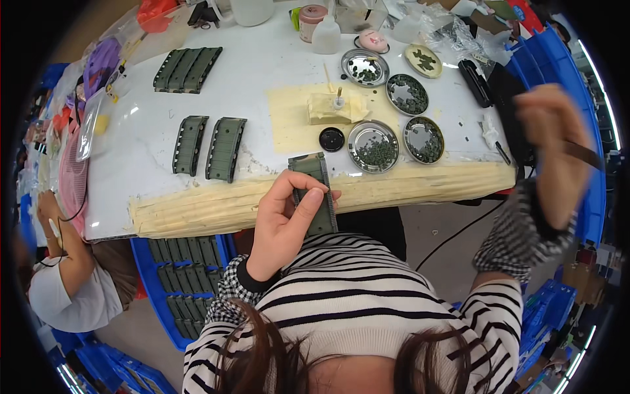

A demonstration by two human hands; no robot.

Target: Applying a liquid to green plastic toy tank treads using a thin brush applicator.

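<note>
My left hand (281, 220) grips a dark green panel (308, 163) with notched long edges, holding it upright over the table's near edge. The thumb lies across its face and the fingers wrap round it. My right hand (556, 141) is raised at the far right, away from the panel, beside a black object at the table's end. Motion smears its fingers, so any small thing in them cannot be made out. Two similar green panels, a left one (189, 146) and a right one (226, 150), lie left of my left hand. Several more sit side by side in a group (188, 69) farther back.
Round tins, one with its rim (350, 155) nearest me, hold small dark green bits. A paper-wrapped block (321, 110) carries a small upright pin. Cream tape (407, 192) covers the table's front edge. A blue crate (147, 272) holds many panels. Another person (72, 282) sits at left.
</note>
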